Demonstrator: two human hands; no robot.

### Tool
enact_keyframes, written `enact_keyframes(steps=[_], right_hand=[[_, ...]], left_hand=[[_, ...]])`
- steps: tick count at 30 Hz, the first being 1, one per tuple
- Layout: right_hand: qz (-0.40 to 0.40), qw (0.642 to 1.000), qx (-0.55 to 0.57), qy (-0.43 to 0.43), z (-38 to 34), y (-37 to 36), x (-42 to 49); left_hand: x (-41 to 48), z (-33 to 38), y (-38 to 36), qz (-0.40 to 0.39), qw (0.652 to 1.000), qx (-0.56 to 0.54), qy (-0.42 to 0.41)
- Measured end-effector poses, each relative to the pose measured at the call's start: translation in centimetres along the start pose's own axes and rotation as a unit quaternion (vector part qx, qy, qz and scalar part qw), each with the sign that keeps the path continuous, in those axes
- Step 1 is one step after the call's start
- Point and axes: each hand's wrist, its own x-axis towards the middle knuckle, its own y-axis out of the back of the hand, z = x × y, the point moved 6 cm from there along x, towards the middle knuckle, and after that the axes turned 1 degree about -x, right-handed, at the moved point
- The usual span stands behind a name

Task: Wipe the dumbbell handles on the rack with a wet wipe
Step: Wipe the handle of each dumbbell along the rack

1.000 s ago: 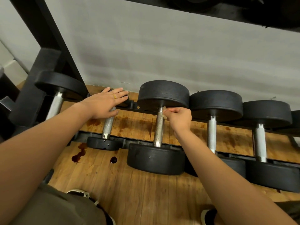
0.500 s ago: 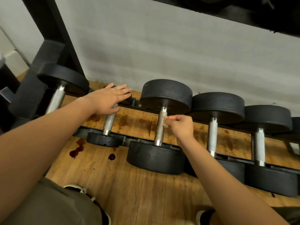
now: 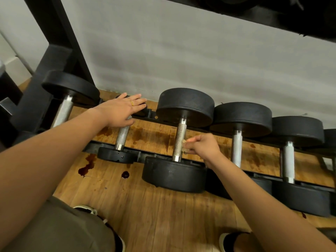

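Observation:
Several black dumbbells with steel handles lie side by side on the low rack (image 3: 145, 114). My right hand (image 3: 203, 147) pinches a small crumpled wet wipe (image 3: 185, 146) against the lower right side of the middle dumbbell's knurled handle (image 3: 180, 138). My left hand (image 3: 121, 110) rests flat, fingers spread, on the far end of the small dumbbell (image 3: 122, 136), covering its far head. Two more handles (image 3: 236, 149) (image 3: 288, 161) stand to the right, and one handle (image 3: 62, 110) to the left.
A black rack upright (image 3: 52, 51) rises at the left and an upper shelf (image 3: 272, 13) overhangs at the top right. The grey wall (image 3: 181, 60) stands close behind. Dark stains (image 3: 87, 165) mark the wooden floor. My shoes (image 3: 231, 240) and knee show at the bottom.
My right hand has slid the wipe down the middle handle from its top end toward its lower end. My left hand has stayed on the small dumbbell.

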Motion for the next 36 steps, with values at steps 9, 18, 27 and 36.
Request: enact_keyframes(steps=[9, 18, 27, 36], right_hand=[[-0.051, 0.995, -0.090, -0.007, 1.2, -0.7, -1.7], [0.000, 0.998, -0.002, 0.056, -0.4, 0.4, -1.4], [0.183, 0.970, -0.044, 0.157, -3.8, 0.6, 1.4], [0.004, 0.993, -0.105, 0.059, -0.2, -0.1, -1.0]], left_hand=[[0.0, -0.4, -0.3, 0.006, 1.000, -0.011, -0.006], [0.0, -0.2, -0.2, 0.014, 1.000, -0.011, -0.005], [0.1, -0.3, -0.3, 0.013, 1.000, -0.013, -0.003], [0.0, -0.5, -0.3, 0.015, 1.000, -0.006, -0.009]])
